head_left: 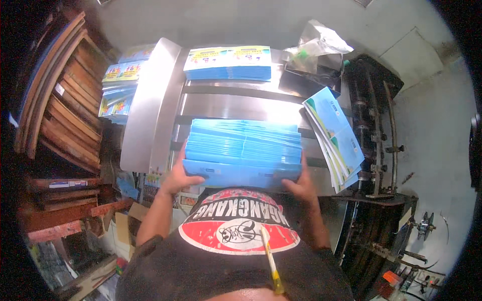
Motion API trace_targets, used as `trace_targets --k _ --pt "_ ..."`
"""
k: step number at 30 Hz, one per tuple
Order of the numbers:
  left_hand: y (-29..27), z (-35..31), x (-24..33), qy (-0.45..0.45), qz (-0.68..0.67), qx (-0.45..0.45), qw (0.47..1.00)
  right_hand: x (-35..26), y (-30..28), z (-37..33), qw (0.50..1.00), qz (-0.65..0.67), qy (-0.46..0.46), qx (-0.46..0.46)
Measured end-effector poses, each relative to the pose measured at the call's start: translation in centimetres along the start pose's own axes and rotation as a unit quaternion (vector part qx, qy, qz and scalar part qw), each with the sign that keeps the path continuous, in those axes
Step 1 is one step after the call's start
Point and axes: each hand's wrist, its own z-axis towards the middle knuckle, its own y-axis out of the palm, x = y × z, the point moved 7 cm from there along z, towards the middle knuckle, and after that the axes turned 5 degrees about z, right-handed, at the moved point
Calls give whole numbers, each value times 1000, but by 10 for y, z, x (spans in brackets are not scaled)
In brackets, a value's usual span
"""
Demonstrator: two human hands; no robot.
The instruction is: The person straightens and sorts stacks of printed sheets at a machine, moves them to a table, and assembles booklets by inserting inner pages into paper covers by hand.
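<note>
A thick stack of blue printed sheets (242, 145) is between my hands, close in front of my body at the near edge of a metal table. On its left end my left hand (178, 176) grips, the thumb lying over the near face. My right hand (301, 181) clasps the opposite end the same way. The fingers of both hands are mostly hidden behind the stack. Its sheets are fanned toward the far side, with a faint seam down the middle. To its right lies a smaller fanned pile of blue, green and white sheets (335, 135), apart from my right hand.
The slatted metal table (216, 104) carries another stack of colourful printed sheets (227, 64) at the back. A dark box with clear plastic (319, 45) stands back right. More printed stacks (119, 90) sit left, beyond a raised metal panel (150, 108). Dark machinery (374, 125) borders the right side.
</note>
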Motion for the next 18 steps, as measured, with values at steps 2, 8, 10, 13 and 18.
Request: trace_targets --k 2,8,10,13,18 --pt "-6 -5 -1 65 99 101 988 -11 15 -6 999 12 -17 33" --pt "-14 -16 5 139 149 169 964 -9 1 -21 973 -147 -145 105" --pt "-22 -24 -24 93 277 104 951 -3 9 -22 956 -237 -172 31" --pt "-20 -31 -29 60 180 113 975 11 6 -23 980 -187 -60 32" --pt "-18 -27 -10 25 184 70 980 21 4 -19 978 -207 1 -18"
